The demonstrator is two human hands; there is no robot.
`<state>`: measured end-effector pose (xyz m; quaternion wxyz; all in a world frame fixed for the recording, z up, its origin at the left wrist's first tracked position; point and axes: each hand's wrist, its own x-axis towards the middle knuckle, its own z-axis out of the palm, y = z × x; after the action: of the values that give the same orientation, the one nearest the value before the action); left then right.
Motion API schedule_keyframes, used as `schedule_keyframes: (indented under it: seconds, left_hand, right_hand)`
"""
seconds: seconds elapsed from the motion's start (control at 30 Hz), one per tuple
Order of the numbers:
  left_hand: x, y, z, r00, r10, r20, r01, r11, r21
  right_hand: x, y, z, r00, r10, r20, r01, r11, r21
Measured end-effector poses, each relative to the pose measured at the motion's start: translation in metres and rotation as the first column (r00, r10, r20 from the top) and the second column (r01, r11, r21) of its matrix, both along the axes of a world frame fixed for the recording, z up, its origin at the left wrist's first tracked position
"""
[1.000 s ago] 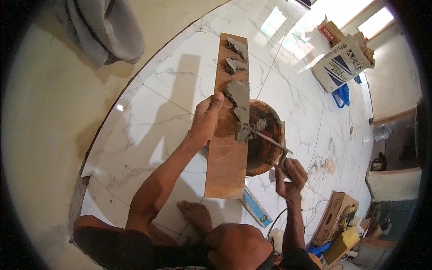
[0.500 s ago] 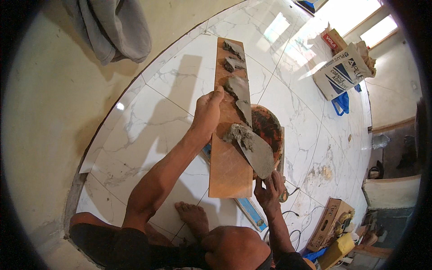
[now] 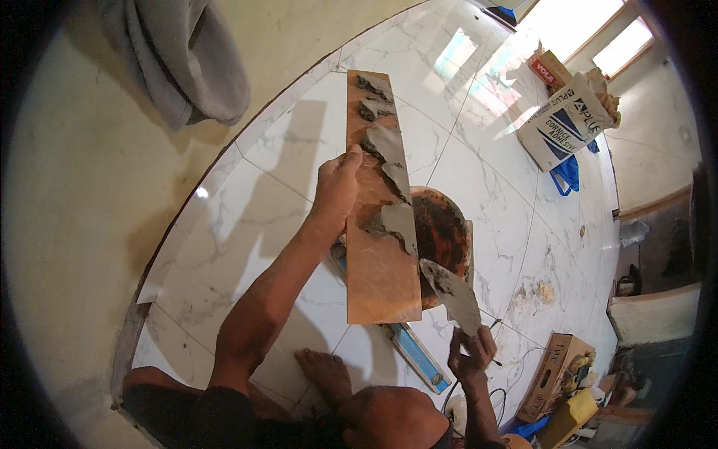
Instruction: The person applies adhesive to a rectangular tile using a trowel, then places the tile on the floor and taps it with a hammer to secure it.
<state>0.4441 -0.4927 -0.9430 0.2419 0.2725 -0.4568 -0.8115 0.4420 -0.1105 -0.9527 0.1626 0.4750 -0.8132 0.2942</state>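
Note:
My left hand (image 3: 336, 187) grips the left edge of a long brown tile (image 3: 381, 262) held back side up above the white marble floor. Grey mortar (image 3: 389, 157) lies in patches along the tile's right half. In my right hand (image 3: 473, 352), a pointed trowel (image 3: 452, 295) smeared with mortar hangs just off the tile's lower right edge. A round rusty pan (image 3: 443, 236) of mortar sits on the floor under the tile's right side.
A blue-and-white level (image 3: 415, 355) lies on the floor below the tile, near my bare foot (image 3: 325, 374). Printed paper sacks (image 3: 568, 123) stand at the far right. Cardboard boxes (image 3: 557, 374) sit lower right. Grey cloth (image 3: 183, 56) hangs on the cream wall at upper left.
The trowel has come off the tile's mortar and drawn back toward me, past the tile's lower right edge. The left hand keeps its hold on the tile.

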Motion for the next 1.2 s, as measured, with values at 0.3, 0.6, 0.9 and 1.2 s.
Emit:
schedule_keyframes:
  seconds: [0.3, 0.6, 0.9, 1.2]
  left_hand:
    - [0.006, -0.004, -0.01, 0.999, -0.014, -0.052, 0.02, 0.993, 0.119]
    - [0.021, -0.001, -0.009, 0.999, -0.021, -0.032, 0.026, 0.986, 0.164]
    - [0.023, -0.013, -0.023, 0.999, 0.0, 0.036, -0.001, 0.999, 0.05]
    - [0.039, -0.001, -0.041, 0.995, -0.042, 0.093, 0.045, 0.999, -0.03]
  right_hand:
    - [-0.056, -0.036, 0.099, 0.548, 0.106, 0.829, -0.253, 0.966, 0.044]
    - [-0.132, -0.115, 0.076, 0.111, 0.069, 0.991, -0.641, 0.767, 0.018]
    - [-0.143, -0.053, 0.09, 0.318, -0.252, 0.914, -0.511, 0.767, 0.389]
    - [-0.142, -0.072, 0.131, 0.891, -0.114, 0.44, -0.27, 0.645, 0.715]
